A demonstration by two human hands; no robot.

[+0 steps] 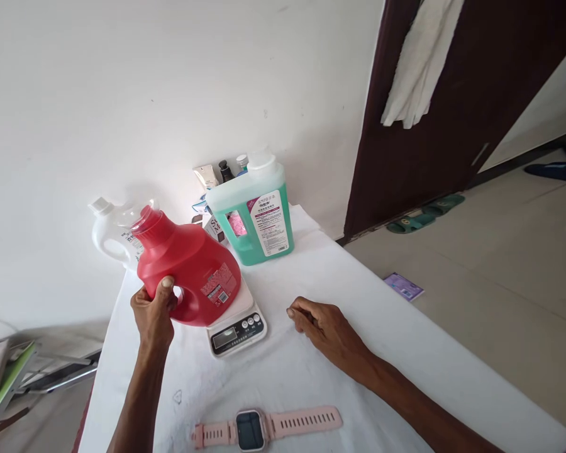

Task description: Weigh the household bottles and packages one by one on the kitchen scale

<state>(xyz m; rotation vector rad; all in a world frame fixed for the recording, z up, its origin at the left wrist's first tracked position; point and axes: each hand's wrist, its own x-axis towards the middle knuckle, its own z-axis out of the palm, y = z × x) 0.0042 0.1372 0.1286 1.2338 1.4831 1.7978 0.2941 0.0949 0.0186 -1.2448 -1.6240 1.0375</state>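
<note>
My left hand [155, 308] grips a red detergent jug [188, 261] by its handle, thumb over the front. The jug leans to the left, its clear cap pointing up and left. Its lower right end is over the white plate of a kitchen scale [238, 330]; I cannot tell how much of its weight rests there. To the right of the scale, my right hand [323, 324] rests near the tablecloth with its fingers curled closed, nothing visible in them. A pink smartwatch [249, 431] lies in front, strap spread out.
Behind the scale stands a large jug of green liquid [271, 220]. A white jug [110, 229] is at the back left, partly hidden by the red one. Small bottles and a tube [206, 176] crowd against the wall. The white-covered table [358, 302] has its edge on the right.
</note>
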